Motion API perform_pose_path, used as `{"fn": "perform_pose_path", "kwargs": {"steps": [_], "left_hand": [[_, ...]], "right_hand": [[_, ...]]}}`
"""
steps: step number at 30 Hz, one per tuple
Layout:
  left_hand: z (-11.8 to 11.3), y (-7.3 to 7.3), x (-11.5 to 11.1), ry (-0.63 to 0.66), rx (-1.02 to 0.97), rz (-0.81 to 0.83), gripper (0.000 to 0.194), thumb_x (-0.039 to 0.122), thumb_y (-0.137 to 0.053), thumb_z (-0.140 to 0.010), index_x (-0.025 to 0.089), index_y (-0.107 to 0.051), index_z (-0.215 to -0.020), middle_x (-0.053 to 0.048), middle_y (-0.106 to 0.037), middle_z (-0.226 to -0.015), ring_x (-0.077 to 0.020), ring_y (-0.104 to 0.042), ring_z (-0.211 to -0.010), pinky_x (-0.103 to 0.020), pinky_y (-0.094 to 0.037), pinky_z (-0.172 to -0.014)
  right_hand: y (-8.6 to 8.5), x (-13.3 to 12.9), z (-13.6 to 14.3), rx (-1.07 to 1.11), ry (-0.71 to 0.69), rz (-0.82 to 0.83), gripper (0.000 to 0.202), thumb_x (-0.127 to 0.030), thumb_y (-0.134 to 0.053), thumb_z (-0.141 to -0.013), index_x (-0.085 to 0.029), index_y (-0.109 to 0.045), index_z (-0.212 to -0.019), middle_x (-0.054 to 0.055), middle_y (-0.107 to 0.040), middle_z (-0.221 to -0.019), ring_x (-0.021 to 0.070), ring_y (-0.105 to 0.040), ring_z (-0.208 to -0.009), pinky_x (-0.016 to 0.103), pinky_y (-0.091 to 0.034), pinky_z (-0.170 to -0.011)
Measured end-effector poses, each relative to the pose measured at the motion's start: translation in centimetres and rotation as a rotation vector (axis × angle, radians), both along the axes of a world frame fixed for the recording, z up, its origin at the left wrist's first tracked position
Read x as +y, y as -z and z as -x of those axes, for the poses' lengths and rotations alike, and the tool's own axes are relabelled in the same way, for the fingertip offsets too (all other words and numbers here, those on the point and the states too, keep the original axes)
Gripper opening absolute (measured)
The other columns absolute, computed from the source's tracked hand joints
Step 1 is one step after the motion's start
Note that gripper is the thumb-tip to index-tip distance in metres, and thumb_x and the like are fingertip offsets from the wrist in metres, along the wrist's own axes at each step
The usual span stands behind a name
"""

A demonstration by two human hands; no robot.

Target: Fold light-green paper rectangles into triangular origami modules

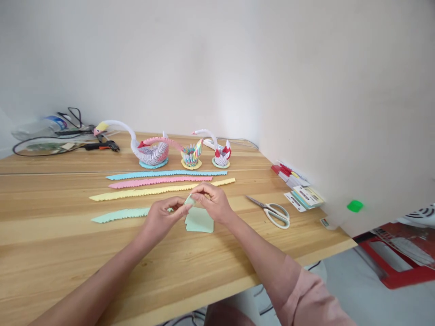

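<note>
A small folded piece of green paper is pinched between my two hands above the table. My left hand grips its lower left side, and my right hand holds it from the upper right. Just below them lie square sheets of green paper. A green folded paper strip runs along the table, its right end behind my left hand. Farther back lie a yellow strip, a pink strip and a blue strip.
Scissors rest on the table to the right. Paper packs sit by the right wall. Behind the strips stand paper swans. A glue gun, cables and a plastic bottle are at the back left.
</note>
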State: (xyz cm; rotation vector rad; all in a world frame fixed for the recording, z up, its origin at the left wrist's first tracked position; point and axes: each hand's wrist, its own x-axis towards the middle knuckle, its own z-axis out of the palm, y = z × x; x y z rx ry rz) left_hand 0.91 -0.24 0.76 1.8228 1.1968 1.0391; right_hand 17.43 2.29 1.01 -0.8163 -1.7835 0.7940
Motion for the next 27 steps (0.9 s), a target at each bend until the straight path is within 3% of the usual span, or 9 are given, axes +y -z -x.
{"fn": "perform_pose_path", "kwargs": {"steps": [5,10,17,23,27], "left_hand": [[0.21,-0.38,-0.15,-0.027,0.038,-0.071,0.028,0.040,-0.051,-0.080,0.019,-0.059,-0.062,0.001,-0.062,-0.063,-0.0143,-0.055,-0.062,-0.022,-0.041,-0.059],[0.43,0.12,0.03,-0.028,0.214,-0.287,0.030,0.039,-0.051,-0.082,0.019,-0.057,-0.059,0.000,-0.061,-0.059,-0.0147,-0.054,-0.059,-0.024,-0.039,-0.059],[0.39,0.41,0.19,-0.019,0.088,-0.143,0.026,0.039,-0.052,-0.080,0.019,-0.059,-0.065,0.002,-0.062,-0.065,-0.0146,-0.056,-0.064,-0.022,-0.041,-0.061],[0.41,-0.19,-0.22,0.010,0.080,-0.181,0.028,0.035,-0.052,-0.081,0.019,-0.055,-0.058,0.003,-0.057,-0.059,-0.0125,-0.052,-0.058,-0.022,-0.038,-0.058],[0.50,0.02,-0.12,0.047,0.115,-0.202,0.029,0.034,-0.051,-0.082,0.018,-0.055,-0.057,0.002,-0.057,-0.059,-0.0126,-0.051,-0.058,-0.023,-0.038,-0.059]], "right_hand": [[-0.10,0.18,0.00,-0.023,0.005,-0.009,0.012,-0.029,-0.057,-0.081,-0.020,-0.064,-0.079,0.001,-0.062,-0.078,0.0127,-0.056,-0.075,0.025,-0.043,-0.071],[0.01,0.32,0.02,0.015,-0.040,0.057,0.015,-0.031,-0.058,-0.079,-0.018,-0.063,-0.076,0.001,-0.061,-0.077,0.0124,-0.056,-0.073,0.024,-0.043,-0.067],[0.05,0.32,0.00,0.028,-0.012,0.057,0.014,-0.030,-0.056,-0.080,-0.018,-0.062,-0.079,0.002,-0.061,-0.079,0.0120,-0.056,-0.073,0.024,-0.043,-0.068],[-0.36,0.09,-0.16,0.027,-0.051,0.081,0.015,-0.031,-0.057,-0.080,-0.018,-0.062,-0.079,0.001,-0.061,-0.078,0.0115,-0.055,-0.072,0.023,-0.043,-0.067],[-0.80,-0.11,-0.46,-0.056,-0.098,0.014,0.013,-0.031,-0.058,-0.079,-0.018,-0.061,-0.079,0.000,-0.058,-0.076,0.0109,-0.053,-0.070,0.023,-0.042,-0.067]]}}
